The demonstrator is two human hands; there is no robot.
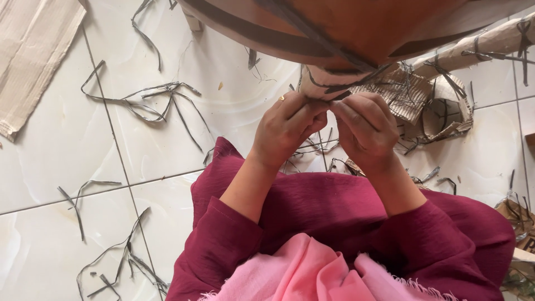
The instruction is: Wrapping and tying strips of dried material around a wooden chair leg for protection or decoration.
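hands (pixel 326 125) pinch thin grey strip (pixel 329 89) (on ribbed cardboard (pixel 401 97)).

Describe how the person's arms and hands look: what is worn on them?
Both arms wear loose dark magenta sleeves of crinkled cloth, pushed back so the forearms are bare. The left hand has a gold ring on one finger. The right hand shows no ring or glove. No watch or bracelet is visible.

Only packaging here is cardboard: a flattened tan corrugated sheet (pixel 34 53) lying on the floor top left, and a brown box corner (pixel 515 217) peeking in at the right edge.
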